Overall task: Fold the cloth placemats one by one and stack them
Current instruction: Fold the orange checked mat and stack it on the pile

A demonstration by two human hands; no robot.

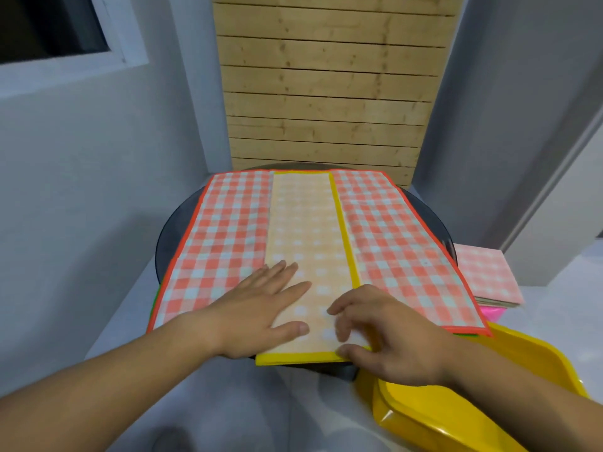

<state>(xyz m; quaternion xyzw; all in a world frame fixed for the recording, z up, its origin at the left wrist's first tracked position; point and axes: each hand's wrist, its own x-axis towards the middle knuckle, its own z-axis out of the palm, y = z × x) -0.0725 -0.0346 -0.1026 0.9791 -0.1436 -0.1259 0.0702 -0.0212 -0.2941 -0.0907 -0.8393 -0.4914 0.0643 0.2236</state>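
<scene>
While my left hand (261, 308) lies flat and relaxed on the folded yellow placemat (306, 236), my right hand (385, 334) pinches its near corner just beside it. If I lift carelessly, I judge the layers could slip apart, or drag the red checked placemat (222, 236) beneath across the desk (169, 230). The folded stack (486, 278) sits beyond my right hand.

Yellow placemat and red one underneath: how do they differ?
The yellow placemat is folded into a narrow strip; the red placemat lies spread open, wider. The yellow placemat has pale checks and lies on top; the red placemat's checks are bolder. Both are checked with coloured borders.
</scene>
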